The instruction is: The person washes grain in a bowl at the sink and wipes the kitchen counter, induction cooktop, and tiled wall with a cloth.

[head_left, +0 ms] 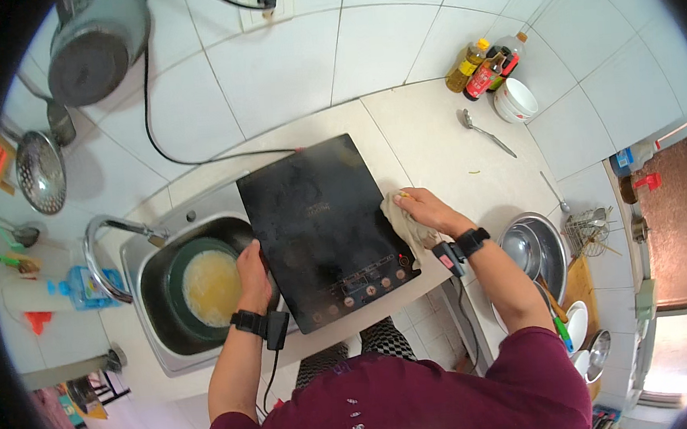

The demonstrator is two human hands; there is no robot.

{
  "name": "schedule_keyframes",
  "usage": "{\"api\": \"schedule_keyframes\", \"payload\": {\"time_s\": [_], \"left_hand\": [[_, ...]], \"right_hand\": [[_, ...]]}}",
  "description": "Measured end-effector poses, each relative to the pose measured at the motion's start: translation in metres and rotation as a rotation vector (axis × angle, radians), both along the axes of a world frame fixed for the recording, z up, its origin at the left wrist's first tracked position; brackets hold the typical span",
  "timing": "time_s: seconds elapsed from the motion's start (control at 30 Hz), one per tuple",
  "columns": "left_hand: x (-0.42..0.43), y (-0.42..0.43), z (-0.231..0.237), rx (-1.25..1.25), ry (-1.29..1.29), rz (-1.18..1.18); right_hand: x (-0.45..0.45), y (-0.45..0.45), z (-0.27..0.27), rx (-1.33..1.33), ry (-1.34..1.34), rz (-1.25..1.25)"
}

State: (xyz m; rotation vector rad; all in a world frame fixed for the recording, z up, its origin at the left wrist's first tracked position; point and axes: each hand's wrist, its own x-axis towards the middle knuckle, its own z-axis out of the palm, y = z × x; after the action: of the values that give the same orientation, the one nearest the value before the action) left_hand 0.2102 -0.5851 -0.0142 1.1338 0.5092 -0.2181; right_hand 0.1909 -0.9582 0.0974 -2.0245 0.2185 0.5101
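A black induction cooktop [320, 228] lies at an angle on the tiled counter, its left part reaching over the sink's edge. My left hand [254, 276] holds its left side, the fingers partly hidden beside the rim. My right hand [424, 209] grips a beige cloth [405, 228] against the cooktop's right edge. A small red light shows near the cooktop's buttons. In the steel sink [154, 329], left of the cooktop, a dark green basin [176, 286] holds cloudy yellowish water.
A curved faucet [104, 255] arches over the sink. A black cord [214, 159] runs from behind the cooktop. Bottles [480, 76], white bowls [515, 101] and a metal spoon [489, 133] are at the back right. Steel bowls [561, 247] stand at the right.
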Motion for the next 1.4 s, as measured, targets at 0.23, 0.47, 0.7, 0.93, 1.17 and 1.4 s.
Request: {"api": "schedule_keyframes", "payload": {"time_s": [0.23,0.47,0.7,0.93,1.17,1.4], "left_hand": [[0.0,0.014,0.061,0.437,-0.442,-0.163],[0.005,-0.066,0.16,0.427,-0.812,-0.514],[0.0,-0.074,0.204,-0.241,-0.548,-0.621],[-0.007,-0.074,0.225,-0.108,-0.589,-0.619],[0.012,-0.057,0.237,-0.044,-0.661,-0.591],[0.012,-0.106,0.235,0.537,-1.179,-0.584]], "right_hand": [[-0.015,0.017,0.104,0.029,-0.443,0.173],[0.006,0.094,0.186,-0.264,-0.679,0.486],[0.021,0.096,0.191,0.098,-0.518,0.274],[0.012,0.111,0.183,0.205,-0.322,0.047],[-0.005,0.092,0.155,0.364,-0.212,-0.057],[-0.015,0.142,0.125,1.186,-0.341,-0.274]]}}
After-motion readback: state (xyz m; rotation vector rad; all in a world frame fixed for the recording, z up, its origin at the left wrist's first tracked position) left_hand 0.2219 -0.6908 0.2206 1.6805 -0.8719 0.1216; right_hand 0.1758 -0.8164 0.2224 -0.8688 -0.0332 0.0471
